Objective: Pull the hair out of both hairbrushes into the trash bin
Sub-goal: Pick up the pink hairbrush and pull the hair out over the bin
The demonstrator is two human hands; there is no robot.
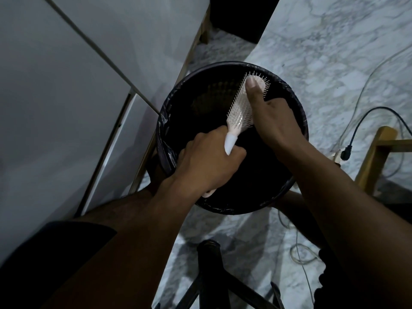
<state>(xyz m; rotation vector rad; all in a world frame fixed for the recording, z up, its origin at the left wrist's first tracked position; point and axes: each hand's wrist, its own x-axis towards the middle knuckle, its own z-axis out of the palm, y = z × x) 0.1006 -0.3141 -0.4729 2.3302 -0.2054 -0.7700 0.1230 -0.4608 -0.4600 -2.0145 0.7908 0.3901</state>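
A white hairbrush (239,105) with pale bristles is held over the round black trash bin (169,112), which is lined with a dark bag. My left hand (207,161) is closed around its handle near the bin's front left. My right hand (274,121) lies along the brush head from the right, thumb stretched over the bristles up to the tip. No hair can be made out on the bristles in this dim light. Only this one brush is in view.
The bin stands on a marble floor beside a white cabinet (66,85) on the left. A black cable with a plug (346,152) and thin pale wires lie to the right by a wooden frame (376,152). A black chair base (209,275) is below.
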